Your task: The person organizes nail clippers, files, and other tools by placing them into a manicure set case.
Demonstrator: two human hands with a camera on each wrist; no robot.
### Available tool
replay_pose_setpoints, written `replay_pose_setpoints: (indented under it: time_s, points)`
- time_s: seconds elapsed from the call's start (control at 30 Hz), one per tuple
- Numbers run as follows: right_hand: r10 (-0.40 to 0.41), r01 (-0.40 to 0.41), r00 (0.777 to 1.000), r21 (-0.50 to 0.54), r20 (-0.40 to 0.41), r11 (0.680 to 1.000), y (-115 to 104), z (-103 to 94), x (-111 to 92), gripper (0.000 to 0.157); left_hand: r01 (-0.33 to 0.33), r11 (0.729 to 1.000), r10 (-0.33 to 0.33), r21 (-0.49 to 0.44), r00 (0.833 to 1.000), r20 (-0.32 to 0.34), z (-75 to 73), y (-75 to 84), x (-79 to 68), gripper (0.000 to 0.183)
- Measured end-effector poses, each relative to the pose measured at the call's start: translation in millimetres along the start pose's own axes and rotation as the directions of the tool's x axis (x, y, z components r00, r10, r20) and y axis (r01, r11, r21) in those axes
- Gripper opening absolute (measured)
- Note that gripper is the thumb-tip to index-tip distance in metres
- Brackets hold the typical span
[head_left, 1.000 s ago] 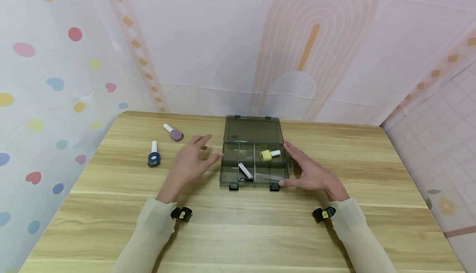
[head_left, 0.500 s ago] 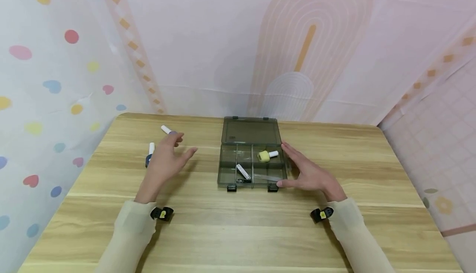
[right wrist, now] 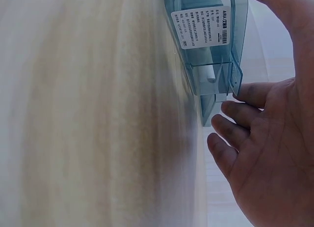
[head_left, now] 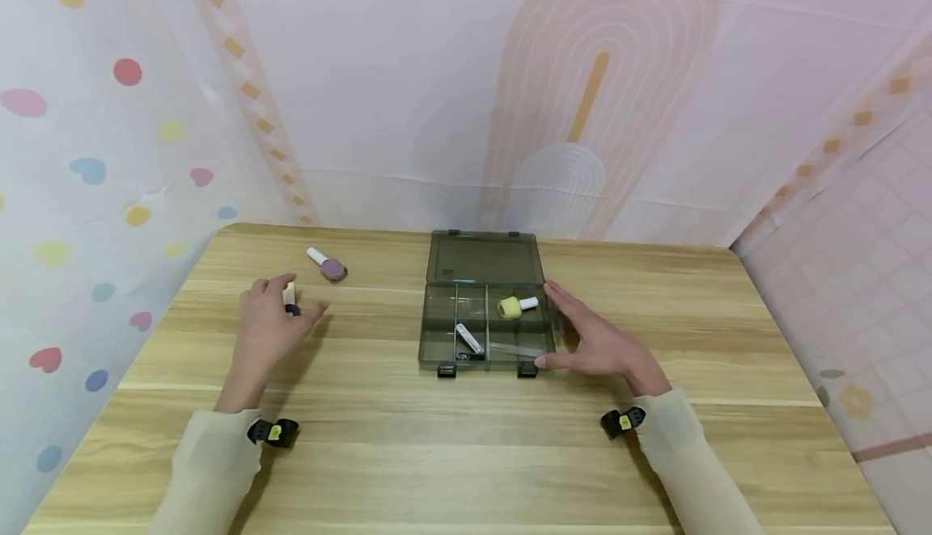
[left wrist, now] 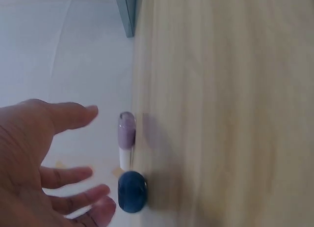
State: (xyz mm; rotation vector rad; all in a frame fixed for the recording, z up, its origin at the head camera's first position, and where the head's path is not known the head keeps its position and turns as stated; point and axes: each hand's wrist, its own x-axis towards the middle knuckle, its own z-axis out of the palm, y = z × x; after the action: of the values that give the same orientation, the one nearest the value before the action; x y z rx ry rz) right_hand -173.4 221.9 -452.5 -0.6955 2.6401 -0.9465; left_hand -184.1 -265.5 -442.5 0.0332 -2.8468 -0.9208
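My left hand (head_left: 271, 323) hovers over a dark blue nail polish bottle (left wrist: 132, 192), its thumb and fingers spread apart and partly covering the bottle in the head view. In the left wrist view a gap shows between the fingertips and the bottle. A purple nail polish bottle (head_left: 333, 269) with a white cap lies just beyond. My right hand (head_left: 603, 342) rests against the right side of a smoky clear compartment box (head_left: 439, 345), thumb at the front corner, fingers extended along the side. Inside the box lie a yellow nail polish bottle (head_left: 511, 307) and a nail clipper (head_left: 470, 338).
The box's lid (head_left: 484, 260) is folded back toward the wall cloth (head_left: 379, 98). A pale translucent strip (head_left: 515, 350) lies in the front right compartment. Two black latches (head_left: 447, 371) stick out at the front on the wooden table (head_left: 451, 454).
My left hand has moved left from beside the box, past the purple bottle, to the dark blue bottle. The right hand stays at the box. The head view has shifted slightly.
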Motion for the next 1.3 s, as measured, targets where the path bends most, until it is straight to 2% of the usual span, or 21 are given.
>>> replay_pose_setpoints:
  time_s: [0.17,0.3,0.53,0.7,0.83,1.0,1.3]
  points:
    - [-0.005,0.005,1.000,-0.003,-0.007,1.000,-0.1,0.2,0.8,0.120,0.078,0.997,-0.078,-0.005,0.996,0.036,-2.2,-10.7,-1.3,0.079]
    - [-0.011,0.011,1.000,-0.003,-0.008,1.000,1.1,0.5,1.2,0.120,0.120,0.993,-0.121,0.009,0.991,0.064,-4.5,-16.4,0.0,0.070]
    - [-0.010,0.010,1.000,0.004,-0.017,1.000,2.3,1.8,2.4,0.119,0.203,0.979,-0.204,0.029,0.974,0.096,-9.6,-17.4,-1.0,0.055]
    - [-0.009,0.009,1.000,0.013,-0.010,1.000,2.7,4.3,3.4,0.119,0.234,0.972,-0.236,0.035,0.967,0.094,-10.1,-17.4,-4.6,0.053]
    - [-0.011,0.011,1.000,0.021,-0.006,1.000,3.0,6.0,2.7,0.119,0.214,0.976,-0.216,0.035,0.973,0.086,-8.1,-17.7,-7.2,0.054]
    - [-0.024,0.024,1.000,0.008,-0.013,1.000,2.8,5.5,2.4,0.119,0.147,0.989,-0.149,0.034,0.986,0.070,-6.4,-15.8,-9.2,0.055]
    - [-0.010,0.010,1.000,0.000,-0.020,1.000,1.5,-0.5,0.8,0.120,0.064,0.998,-0.065,0.010,0.995,0.077,-3.1,3.2,-7.7,0.051]
